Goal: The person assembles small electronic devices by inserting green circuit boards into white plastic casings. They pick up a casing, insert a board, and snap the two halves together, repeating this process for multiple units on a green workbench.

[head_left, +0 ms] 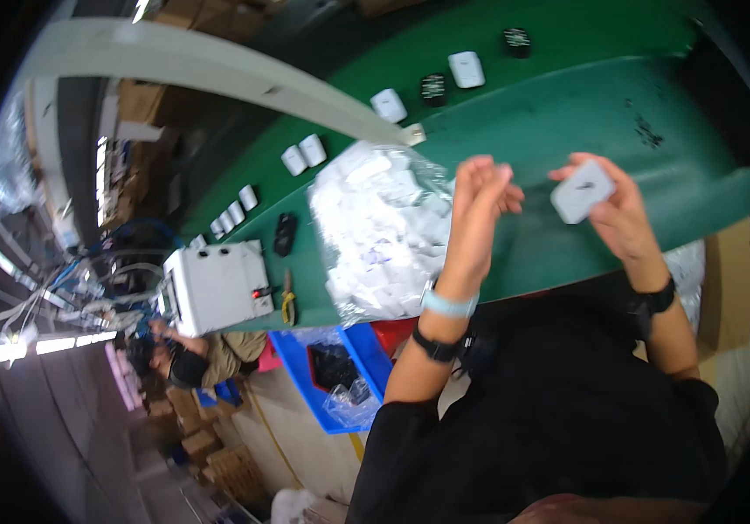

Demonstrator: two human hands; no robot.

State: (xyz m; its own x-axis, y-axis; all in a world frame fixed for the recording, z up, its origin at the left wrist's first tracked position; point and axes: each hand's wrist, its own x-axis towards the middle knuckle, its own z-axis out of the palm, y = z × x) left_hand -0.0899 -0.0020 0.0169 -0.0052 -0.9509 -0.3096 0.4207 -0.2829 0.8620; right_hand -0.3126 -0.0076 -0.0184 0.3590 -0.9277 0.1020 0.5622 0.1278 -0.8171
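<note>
My right hand (628, 218) grips a small white rounded case (574, 203) with a dark mark on its upper face, held above the green table (532, 253). My left hand (478, 196) is raised beside it, fingers loosely bent and apart, with nothing visible in them. Close to my left forearm lies a clear plastic bag (379, 231) filled with white folded pieces. Beyond my hands, similar white cases (466, 70) and round black pieces (433, 89) stand in a spaced row on a green strip.
A white machine (217, 288), yellow-handled pliers (288, 301) and a black object (285, 234) sit to the left. Blue bins (331, 380) stand below the table edge. A pale beam (217, 61) crosses above. Another person (191, 360) works at far left; a cardboard box (729, 288) is at right.
</note>
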